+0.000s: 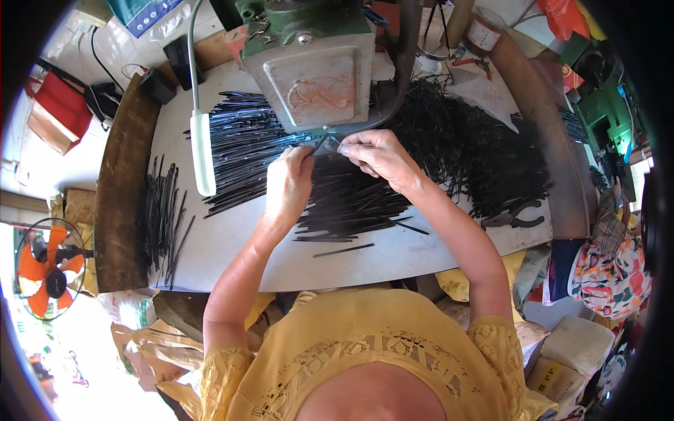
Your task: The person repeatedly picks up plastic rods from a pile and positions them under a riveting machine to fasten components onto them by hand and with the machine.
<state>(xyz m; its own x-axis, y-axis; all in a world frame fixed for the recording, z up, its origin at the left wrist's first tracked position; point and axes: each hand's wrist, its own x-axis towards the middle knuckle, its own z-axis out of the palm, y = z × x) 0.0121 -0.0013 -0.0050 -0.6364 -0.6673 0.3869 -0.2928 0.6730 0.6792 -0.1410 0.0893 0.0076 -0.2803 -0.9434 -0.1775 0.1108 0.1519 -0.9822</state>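
Beneath the head of a green and grey machine [319, 81], my two hands meet at its lower edge. My left hand [288, 184] is closed on a thin black rod [320, 144] that points up toward the machine. Thumb and forefinger of my right hand [382, 158] pinch together close by, with something thin at their tips that is too small to make out. Many black rods [242, 158] lie side by side left of my left hand. Another heap of rods [354, 203] sits between my forearms, and a tangled dark pile [484, 158] spreads beyond my right forearm.
A white lamp [201, 154] hangs on a bendable stem at the left. Black-handled pliers [514, 215] lie near the table's right front. Raised brown boards [123, 189] edge the table. A separate rod bundle [161, 217] rests at the left; an orange fan [50, 270] stands outside.
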